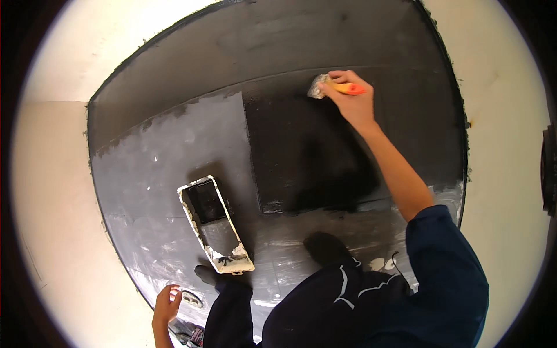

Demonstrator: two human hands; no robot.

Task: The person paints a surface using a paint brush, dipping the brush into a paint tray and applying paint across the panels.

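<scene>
My right hand point(354, 101) is closed around a paintbrush point(350, 89) with an orange and yellow handle. Whitish, shiny material shows at the brush's head, against the dark floor point(301, 133). A square of fresh-looking black paint lies below that hand. My left hand point(166, 304) hangs at the lower left, fingers loosely bent and apart, with nothing visible in it. Between my hands, a long white-rimmed paint tray point(227, 200) rests on the floor, smeared along its edges and holding black paint at its far end.
Greyer, patchy floor point(174, 139) stretches left of the black square. Cream walls point(493, 116) border both sides. My dark-covered feet point(328, 248) are near the tray. An oval object point(192, 298) and some small items point(194, 335) lie at the lower left.
</scene>
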